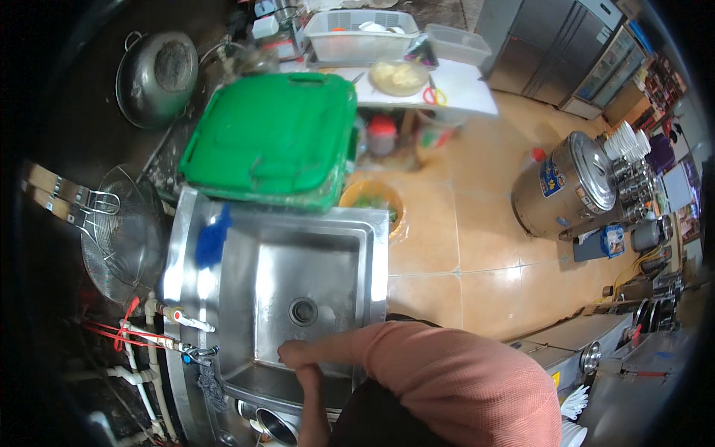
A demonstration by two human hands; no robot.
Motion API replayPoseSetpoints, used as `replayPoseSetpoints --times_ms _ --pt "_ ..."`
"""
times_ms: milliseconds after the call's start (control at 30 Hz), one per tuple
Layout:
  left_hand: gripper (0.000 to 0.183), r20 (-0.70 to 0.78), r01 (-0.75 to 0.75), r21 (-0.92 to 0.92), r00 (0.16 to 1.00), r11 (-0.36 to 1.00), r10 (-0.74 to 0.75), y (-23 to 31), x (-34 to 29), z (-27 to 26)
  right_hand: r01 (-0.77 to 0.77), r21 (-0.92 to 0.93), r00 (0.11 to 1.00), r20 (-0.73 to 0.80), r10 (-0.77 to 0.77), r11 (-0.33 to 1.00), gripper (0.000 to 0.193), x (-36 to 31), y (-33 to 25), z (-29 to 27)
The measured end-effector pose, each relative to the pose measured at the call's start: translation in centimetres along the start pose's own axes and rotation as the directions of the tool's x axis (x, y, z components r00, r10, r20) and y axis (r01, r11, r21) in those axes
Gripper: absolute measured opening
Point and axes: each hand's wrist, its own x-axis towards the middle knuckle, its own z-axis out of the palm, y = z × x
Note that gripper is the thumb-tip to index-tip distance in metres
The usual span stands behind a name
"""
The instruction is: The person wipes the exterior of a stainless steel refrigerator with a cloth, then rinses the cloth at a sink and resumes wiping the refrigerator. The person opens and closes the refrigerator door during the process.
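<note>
My right hand (295, 353) is over the near part of the stainless steel sink (261, 283), at the end of a pink-sleeved arm. Its fingers look closed, but what they hold, if anything, cannot be made out. My left hand (307, 370) meets it from below and overlaps it, so its fingers are hidden. Just beyond both hands lies the round drain (303, 312) in the sink floor. Left of the hands, a tap with a white lever (195, 321) and a second tap with a dark handle (201, 352) sit by the sink rim.
A large green lidded bin (272, 134) stands behind the sink, beside an orange basin (372, 200) with greens. Wire strainers (123, 231) and a wok (156, 78) hang at left. Scissors (434, 96) lie on a white table (477, 97). A big steel pot (555, 190) stands right.
</note>
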Motion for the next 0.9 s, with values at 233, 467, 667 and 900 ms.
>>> replayPoseSetpoints --times_ms 233,467,667,900 --pt "0.041 0.036 -0.419 0.21 0.906 0.883 0.421 10.0 -4.4 3.6 0.098 0.168 0.983 -0.17 -0.069 0.981 0.058 -2.7 -3.5 -5.1" --pt "0.039 0.786 0.794 -0.584 0.502 0.168 0.36 21.3 -13.9 9.4 -0.205 0.978 0.955 0.206 -0.212 0.029 0.056 -10.1 -5.4 -12.6" --pt "0.031 0.617 0.853 -0.506 0.462 -0.129 0.638 24.4 -18.3 11.6 0.267 0.942 0.891 -0.16 -0.426 0.204 0.03 -15.2 -11.9 -17.7" --pt "0.021 0.848 0.571 -0.519 0.439 0.636 0.298 21.4 -12.5 4.5 0.492 0.353 0.867 -0.117 -0.484 0.796 0.036 -9.4 -13.2 -14.7"
